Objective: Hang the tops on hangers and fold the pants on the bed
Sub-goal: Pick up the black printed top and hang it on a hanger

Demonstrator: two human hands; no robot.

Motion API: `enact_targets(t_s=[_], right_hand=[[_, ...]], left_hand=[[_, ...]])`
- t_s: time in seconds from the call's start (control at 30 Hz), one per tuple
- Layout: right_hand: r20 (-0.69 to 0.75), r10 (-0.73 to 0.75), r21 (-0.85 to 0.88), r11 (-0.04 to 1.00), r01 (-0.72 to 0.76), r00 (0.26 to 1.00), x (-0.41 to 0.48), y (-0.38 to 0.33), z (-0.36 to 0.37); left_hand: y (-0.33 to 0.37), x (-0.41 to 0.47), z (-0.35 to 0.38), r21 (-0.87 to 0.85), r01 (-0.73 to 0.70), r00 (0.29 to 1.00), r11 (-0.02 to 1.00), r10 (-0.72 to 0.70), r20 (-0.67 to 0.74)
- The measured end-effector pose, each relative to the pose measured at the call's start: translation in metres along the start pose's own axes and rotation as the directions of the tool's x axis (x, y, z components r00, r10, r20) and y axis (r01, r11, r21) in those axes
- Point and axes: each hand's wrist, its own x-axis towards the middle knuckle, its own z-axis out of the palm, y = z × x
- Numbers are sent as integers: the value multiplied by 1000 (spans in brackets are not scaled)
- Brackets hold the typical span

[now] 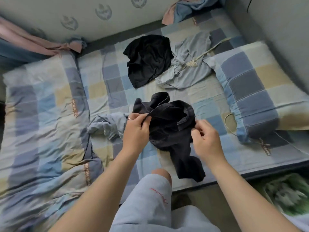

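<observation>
A dark navy garment [168, 128] hangs bunched between both hands above the bed's front edge, one end trailing down toward the mattress edge. My left hand [136, 131] pinches its upper left hem. My right hand [206, 139] grips its right side near a ribbed band. Farther back on the checked sheet [209, 101] lies a crumpled black garment [148, 59]. Beside that, to the right, lie light blue drawstring pants [189, 67]. Another light blue garment [108, 123] sits crumpled just left of my left hand. No hanger is in view.
A checked quilt [43, 124] is heaped on the left and a checked pillow [260, 91] lies on the right. Pink and blue curtains [30, 42] hang at the far left, more fabric [187, 9] at the top. My knee [160, 174] rests at the bed's edge.
</observation>
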Motion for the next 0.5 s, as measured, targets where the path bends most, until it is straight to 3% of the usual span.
enact_targets(t_s=[0.17, 0.3, 0.5], right_hand=[[92, 155, -30, 988, -153, 984, -38, -24, -3], [169, 221, -107, 973, -205, 960, -61, -34, 11], [245, 169, -169, 977, -129, 955, -88, -78, 39]], left_hand=[[3, -49, -27, 72, -4, 1000, 997, 2, 27], [-1, -71, -45, 98, -140, 989, 985, 133, 67], [0, -97, -105, -147, -162, 971, 976, 185, 154]])
